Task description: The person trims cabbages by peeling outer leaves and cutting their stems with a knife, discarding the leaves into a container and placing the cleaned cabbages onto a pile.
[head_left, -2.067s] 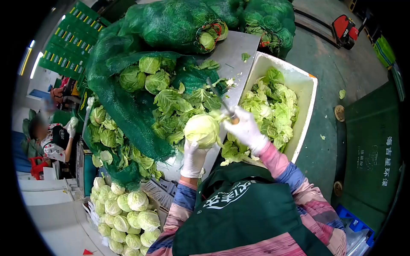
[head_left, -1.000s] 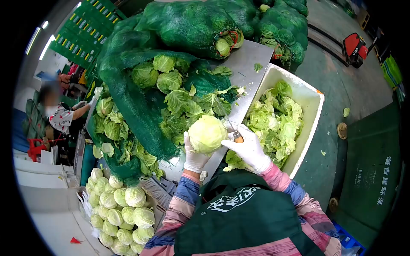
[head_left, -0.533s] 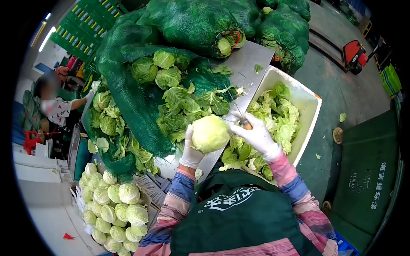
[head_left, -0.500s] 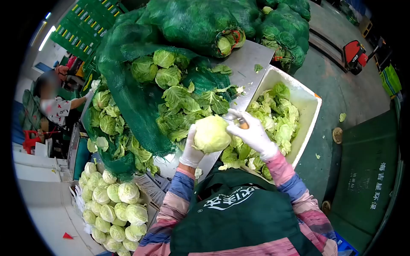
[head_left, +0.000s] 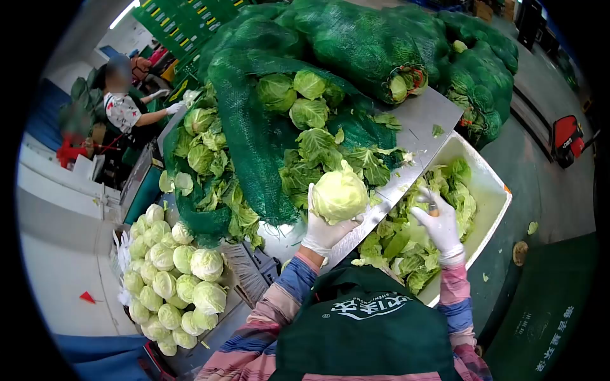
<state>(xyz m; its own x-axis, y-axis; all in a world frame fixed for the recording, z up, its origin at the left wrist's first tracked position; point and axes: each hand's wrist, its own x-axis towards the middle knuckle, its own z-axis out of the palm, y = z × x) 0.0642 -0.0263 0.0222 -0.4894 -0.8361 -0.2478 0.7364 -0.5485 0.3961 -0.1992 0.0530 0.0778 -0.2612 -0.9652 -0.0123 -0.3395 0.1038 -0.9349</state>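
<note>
My gloved left hand [head_left: 327, 230] cups a pale, trimmed cabbage [head_left: 340, 194] from below, over the near edge of the metal table [head_left: 422, 130]. To the right, my gloved right hand [head_left: 441, 227] is closed around a small knife, whose brown handle [head_left: 433, 209] shows between the fingers; the blade is hard to make out. That hand is above a white foam box [head_left: 492, 181] with loose cabbage leaves [head_left: 406, 251] in it. Behind the cabbage, torn green leaves [head_left: 318, 149] and whole cabbages [head_left: 309, 114] lie on an opened green mesh sack [head_left: 244, 140].
Filled mesh sacks [head_left: 362, 44] lie at the back. Trimmed cabbages [head_left: 168, 273] are piled at the left. A co-worker [head_left: 127, 111] is at the far left. A red pallet jack [head_left: 567, 140] and a dark green bin [head_left: 559, 305] stand at the right.
My right hand has moved away from the cabbage to the right, over the foam box, with the knife. My left hand has turned under the cabbage. The view has shifted.
</note>
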